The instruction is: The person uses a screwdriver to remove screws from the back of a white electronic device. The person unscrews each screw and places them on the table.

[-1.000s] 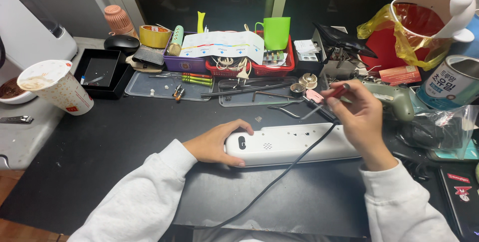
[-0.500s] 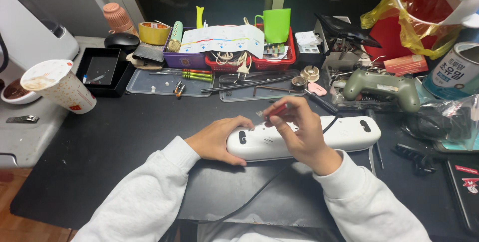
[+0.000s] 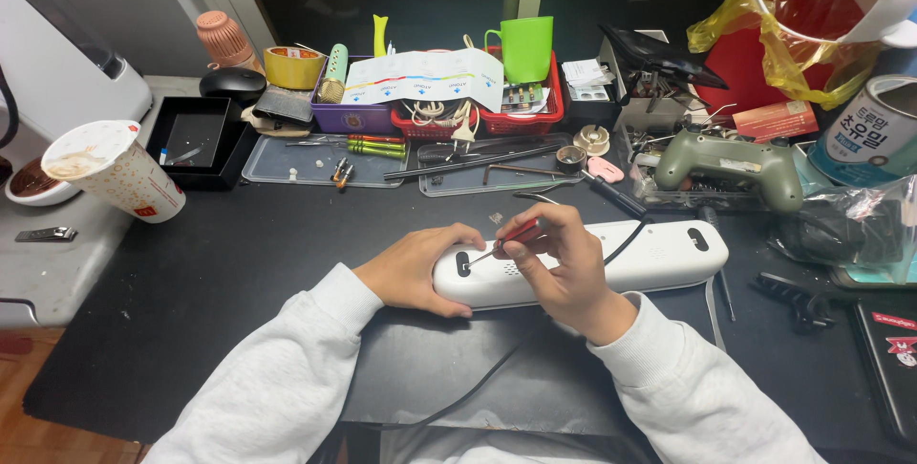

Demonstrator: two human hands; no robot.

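The left hand (image 3: 415, 268) is curling its grip around the left end of a long white device (image 3: 611, 258) that is lying flat mid-desk (image 3: 239, 282). The right hand (image 3: 564, 268) is pinching a red-handled screwdriver (image 3: 511, 237), pressing its tip against the device's top near the left end, just beside a dark slot.

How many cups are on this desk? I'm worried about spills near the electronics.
2. A white paper cup leans at the left edge of the desk, near a black tray. A green plastic cup stands at the back, in the red basket. Clutter may hide others.
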